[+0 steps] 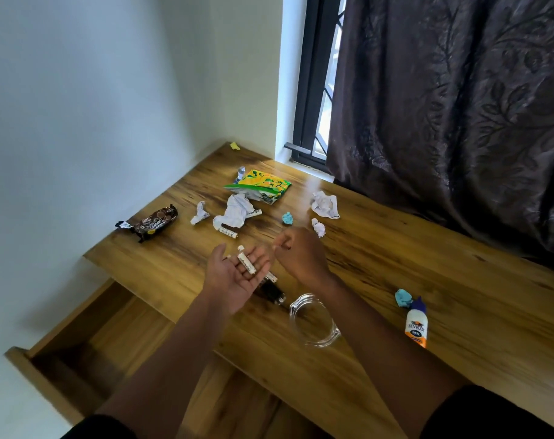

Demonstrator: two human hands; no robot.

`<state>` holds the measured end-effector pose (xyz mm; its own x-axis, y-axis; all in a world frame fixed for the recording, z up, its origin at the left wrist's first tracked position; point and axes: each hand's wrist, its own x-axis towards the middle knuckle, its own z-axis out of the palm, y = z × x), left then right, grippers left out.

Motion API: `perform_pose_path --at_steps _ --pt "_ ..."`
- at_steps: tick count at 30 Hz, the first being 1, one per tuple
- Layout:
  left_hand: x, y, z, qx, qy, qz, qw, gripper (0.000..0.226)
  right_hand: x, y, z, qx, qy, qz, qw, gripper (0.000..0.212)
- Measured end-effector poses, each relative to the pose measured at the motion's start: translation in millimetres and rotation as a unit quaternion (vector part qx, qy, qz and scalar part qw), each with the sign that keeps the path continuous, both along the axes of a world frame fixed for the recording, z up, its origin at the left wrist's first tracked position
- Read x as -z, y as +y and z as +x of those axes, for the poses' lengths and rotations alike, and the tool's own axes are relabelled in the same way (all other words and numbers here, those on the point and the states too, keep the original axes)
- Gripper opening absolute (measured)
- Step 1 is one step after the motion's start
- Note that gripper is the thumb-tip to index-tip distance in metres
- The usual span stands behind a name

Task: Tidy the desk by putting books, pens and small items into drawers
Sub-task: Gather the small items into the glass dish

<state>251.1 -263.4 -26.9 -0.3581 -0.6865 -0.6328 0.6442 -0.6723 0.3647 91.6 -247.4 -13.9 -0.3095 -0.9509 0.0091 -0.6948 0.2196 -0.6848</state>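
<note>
Head view showed the left hand [234, 274] spread flat, cradling a white tube [246, 263], the right hand [296, 251] loosely curled and empty, apparently mid-collection, with the open drawer [89, 337] likely next.

I see both forearms reaching forward from the bottom of the view, bare below dark sleeves at the elbows. My left hand [234, 277] is turned palm up, fingers straight and slightly spread, thumb pointing away from me; a small white tube [246, 263] lies loose across the fingers. My right hand [301, 255] sits just beside it, back of the hand toward the camera, wrist bent slightly inward, fingers curled in toward the thumb. I cannot tell whether those fingertips pinch anything. The two hands are near each other but apart.
</note>
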Motion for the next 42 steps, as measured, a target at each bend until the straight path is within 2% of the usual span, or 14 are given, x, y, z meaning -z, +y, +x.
perform_pose_path --at_steps 6,13,16,20,23,26,29,37,39,42 --pt "2 -15 25 -0.069 -0.018 0.009 0.997 0.060 13 -11 17 -0.063 0.046 0.106 0.991 0.010" --pt "7 -17 45 -0.068 -0.021 0.014 0.997 0.056 21 -26 29 -0.053 0.105 0.194 0.974 0.017" --pt "10 -18 49 -0.065 -0.020 0.014 0.998 0.056 22 -30 33 -0.047 0.123 0.201 0.971 0.017" --pt "14 -17 50 -0.058 -0.024 0.014 0.998 0.057 20 -30 31 -0.037 0.126 0.165 0.977 0.014" --pt "14 -17 48 -0.050 -0.024 0.008 0.998 0.055 12 -35 32 -0.034 0.088 0.078 0.992 0.010" --pt "11 -15 45 -0.037 -0.033 0.003 0.999 0.052 0 -39 46 -0.064 0.037 0.036 0.997 0.010" --pt "6 -12 40 -0.023 -0.040 0.008 0.999 0.048 -6 -40 63 -0.111 0.006 0.025 0.994 0.008" --pt "3 -15 35 -0.002 -0.053 0.003 0.999 0.036 0 -39 83 -0.162 0.009 0.024 0.986 0.008" --pt "3 -17 38 -0.002 -0.048 0.004 0.999 0.032 -1 -42 81 -0.154 -0.005 0.010 0.988 0.010" --pt "5 -21 43 -0.025 -0.034 0.024 0.999 0.036 -1 -50 73 -0.088 0.013 -0.048 0.995 0.009"
